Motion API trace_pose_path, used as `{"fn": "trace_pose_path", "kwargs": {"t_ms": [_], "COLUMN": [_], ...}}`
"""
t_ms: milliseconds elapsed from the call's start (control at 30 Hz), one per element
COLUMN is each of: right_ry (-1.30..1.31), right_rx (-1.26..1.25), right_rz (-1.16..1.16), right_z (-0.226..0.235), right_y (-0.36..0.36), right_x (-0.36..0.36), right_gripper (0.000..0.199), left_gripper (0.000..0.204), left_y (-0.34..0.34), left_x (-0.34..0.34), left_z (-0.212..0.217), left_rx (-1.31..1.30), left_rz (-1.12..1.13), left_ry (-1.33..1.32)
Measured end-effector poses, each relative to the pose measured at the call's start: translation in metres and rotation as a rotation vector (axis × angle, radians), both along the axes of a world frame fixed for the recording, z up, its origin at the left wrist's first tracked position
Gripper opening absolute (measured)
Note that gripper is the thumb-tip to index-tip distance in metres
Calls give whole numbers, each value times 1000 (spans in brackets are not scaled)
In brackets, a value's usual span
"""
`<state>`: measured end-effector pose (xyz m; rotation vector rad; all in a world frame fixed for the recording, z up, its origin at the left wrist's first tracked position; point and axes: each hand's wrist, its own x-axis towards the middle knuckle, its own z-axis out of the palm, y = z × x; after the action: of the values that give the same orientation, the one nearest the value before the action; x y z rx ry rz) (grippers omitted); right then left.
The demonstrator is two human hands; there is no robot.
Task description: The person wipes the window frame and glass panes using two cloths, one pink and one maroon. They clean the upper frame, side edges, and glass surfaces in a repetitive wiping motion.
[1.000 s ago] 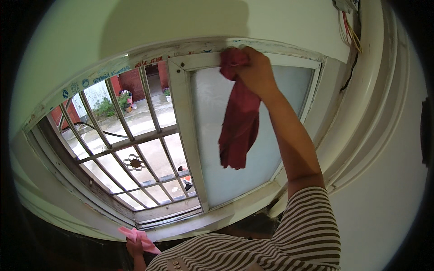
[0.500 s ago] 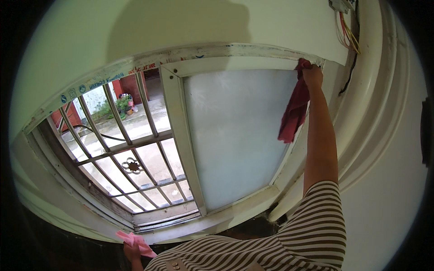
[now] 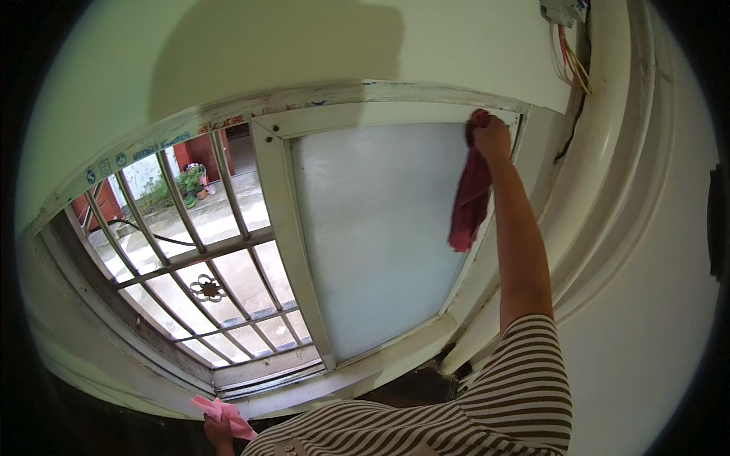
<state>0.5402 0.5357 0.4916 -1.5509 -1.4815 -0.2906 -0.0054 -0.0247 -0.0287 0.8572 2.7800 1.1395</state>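
Observation:
My right hand point(image 3: 493, 139) is raised to the upper right corner of a white-framed window sash point(image 3: 304, 125). Its fingers are closed on a dark red cloth point(image 3: 469, 199), pressing the bunched top near the frame while the rest hangs down in front of the frosted pane point(image 3: 372, 235). Low on the left, by my striped shirt, my left hand point(image 3: 218, 430) grips a pink cloth point(image 3: 222, 413). Part of that cloth sticks out past the fingers.
Left of the sash, metal bars point(image 3: 186, 258) cross the open half of the window, with potted plants point(image 3: 192, 182) outside. A white pipe point(image 3: 601, 129) runs down the wall on the right. Loose wires point(image 3: 576, 64) hang from a box at the upper right.
My right hand has shifted slightly left and down along the sash corner with the red cloth. The whole view has also shifted a little. My left hand keeps the pink cloth low.

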Motion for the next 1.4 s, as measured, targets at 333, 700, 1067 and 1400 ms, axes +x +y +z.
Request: {"fn": "trace_pose_path", "kwargs": {"t_ms": [333, 700, 1067, 1400], "right_ry": [358, 260, 175, 95], "right_rx": [-312, -504, 71, 56], "right_rz": [1078, 1132, 1057, 817], "right_z": [-98, -172, -43, -85], "right_y": [-149, -186, -191, -190], "right_x": [-90, -155, -215, -247], "right_gripper": [23, 24, 20, 32], "left_gripper": [55, 54, 65, 65], "left_y": [9, -1, 6, 9], "left_x": [-12, -13, -18, -14], "left_z": [-15, 10, 4, 6], "left_rx": [-71, -38, -29, 15], "left_rz": [49, 47, 57, 87], "left_ry": [135, 51, 58, 30]}}
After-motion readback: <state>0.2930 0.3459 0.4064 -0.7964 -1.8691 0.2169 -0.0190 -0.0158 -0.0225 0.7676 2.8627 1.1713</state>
